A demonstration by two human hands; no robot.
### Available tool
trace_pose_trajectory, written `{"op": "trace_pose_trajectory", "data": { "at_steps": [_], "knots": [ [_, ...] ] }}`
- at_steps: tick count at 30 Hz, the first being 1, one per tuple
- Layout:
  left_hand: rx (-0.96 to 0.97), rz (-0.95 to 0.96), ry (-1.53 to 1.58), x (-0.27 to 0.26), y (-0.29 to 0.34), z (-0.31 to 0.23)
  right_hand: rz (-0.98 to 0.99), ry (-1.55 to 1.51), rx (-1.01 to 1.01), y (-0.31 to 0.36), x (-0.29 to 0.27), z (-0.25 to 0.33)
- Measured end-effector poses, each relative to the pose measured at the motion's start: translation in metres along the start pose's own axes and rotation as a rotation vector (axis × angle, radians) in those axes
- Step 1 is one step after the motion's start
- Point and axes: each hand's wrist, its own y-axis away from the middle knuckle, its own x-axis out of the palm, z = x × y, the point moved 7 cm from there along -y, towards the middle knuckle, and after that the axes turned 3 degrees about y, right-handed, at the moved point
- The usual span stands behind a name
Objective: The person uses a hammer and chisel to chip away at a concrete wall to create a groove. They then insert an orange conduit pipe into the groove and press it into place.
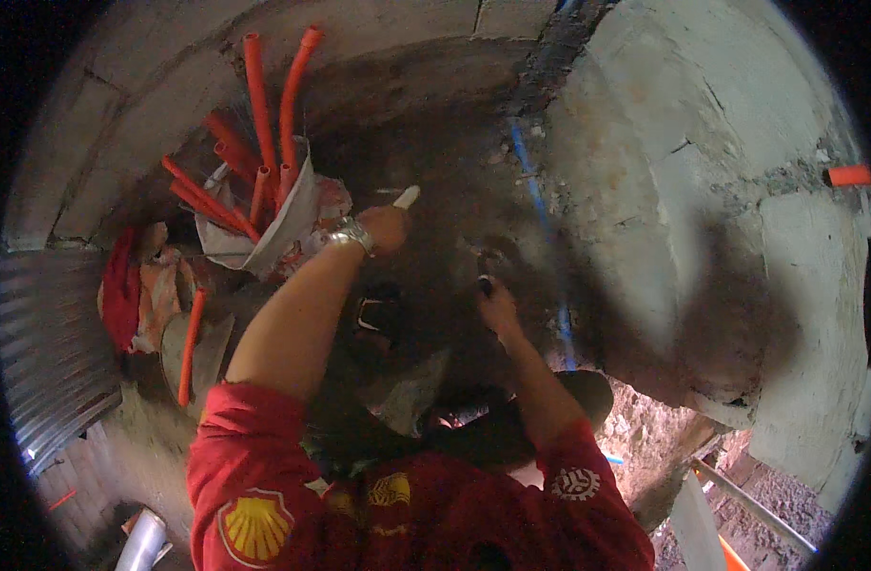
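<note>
My left hand [386, 228], a shiny band at its wrist, is closed on a short pale stick-like piece [408, 197] that points up and to the right. Lower and to the right, my right hand [497, 309] grips a dark-handled tool [486, 284]. The tool's far end is dim and blurred, so its kind cannot be made out. The two hands are apart, over dark, dusty ground. Just left of my left hand stands a whitish sack [288, 224] with several orange pipes [257, 100] sticking out of it.
A blue pipe [535, 195] runs along the base of the grey plastered wall [711, 162] at right. An orange pipe stub [848, 176] sticks out there. At left are a loose orange pipe [192, 347], red cloth [121, 290] and corrugated metal sheet [55, 347].
</note>
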Motion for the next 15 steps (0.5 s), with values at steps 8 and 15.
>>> {"op": "trace_pose_trajectory", "data": {
  "at_steps": [8, 15],
  "knots": [
    [0.028, 0.016, -0.272, 0.091, -0.051, -0.047, 0.047, -0.174, 0.023, -0.008, 0.008, -0.006],
    [-0.241, -0.33, 0.219, 0.094, -0.046, -0.095, 0.129, -0.12, -0.135, -0.02, 0.048, -0.048]
  ]
}}
